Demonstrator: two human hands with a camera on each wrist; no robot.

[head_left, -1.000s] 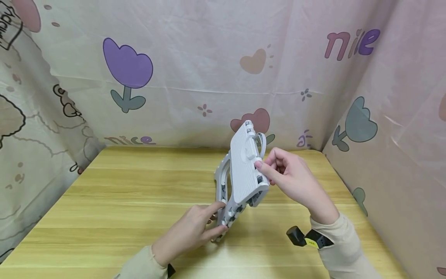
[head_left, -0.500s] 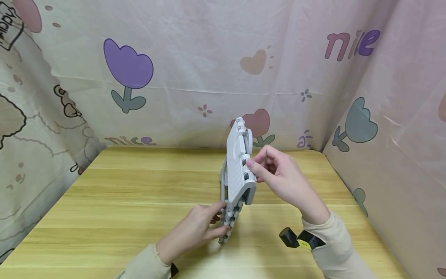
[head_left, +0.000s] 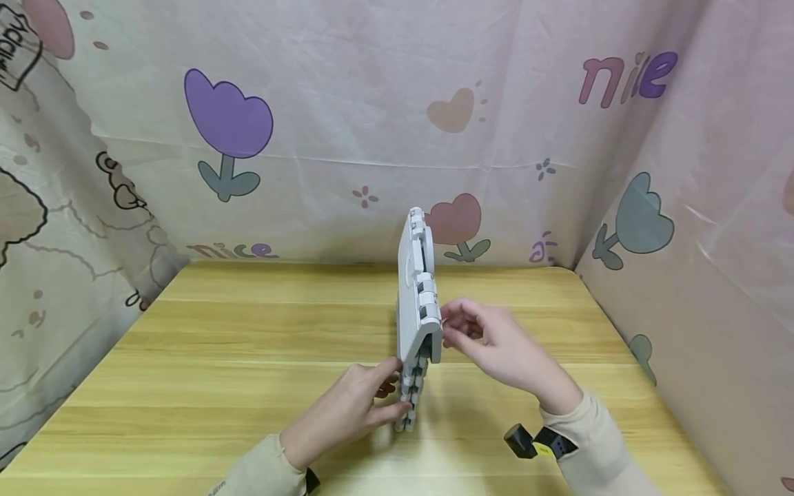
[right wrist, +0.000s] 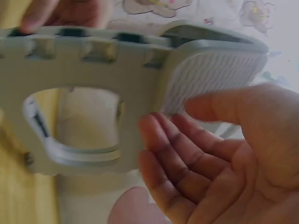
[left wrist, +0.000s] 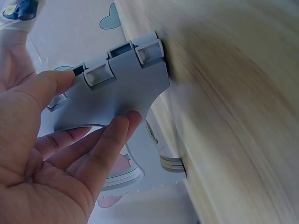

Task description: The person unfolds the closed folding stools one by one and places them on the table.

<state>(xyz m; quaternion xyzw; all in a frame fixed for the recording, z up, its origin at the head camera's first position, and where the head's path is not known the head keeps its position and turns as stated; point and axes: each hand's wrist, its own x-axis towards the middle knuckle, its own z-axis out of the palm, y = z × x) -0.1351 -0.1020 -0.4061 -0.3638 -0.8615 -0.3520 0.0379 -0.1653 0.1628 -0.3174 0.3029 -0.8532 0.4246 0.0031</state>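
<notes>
A light grey plastic folding stool [head_left: 414, 289] stands on edge on the table, folded nearly flat, with its narrow side toward me. My left hand [head_left: 347, 406] holds it low at the near end, thumb and fingers about the hinged edge. In the left wrist view, the thumb presses by the hinge knuckles and the fingertips lie on the leg panel [left wrist: 126, 88]. On the other side is my right hand [head_left: 502, 344], fingers loosely bent, fingertips right at the stool's side. The right wrist view shows a ridged top panel [right wrist: 215, 70] behind the thumb and a leg opening.
The wooden table [head_left: 248, 413] reaches back to a printed curtain [head_left: 335, 138] with flowers and lettering. More curtain hangs along the left and right sides. A small black device [head_left: 540, 441] is strapped to the right wrist.
The stool's spread halves have come together and it has turned upright, its top swinging left. My right hand has moved left with it, then lower, loosening its pinch. The left hand has barely moved.
</notes>
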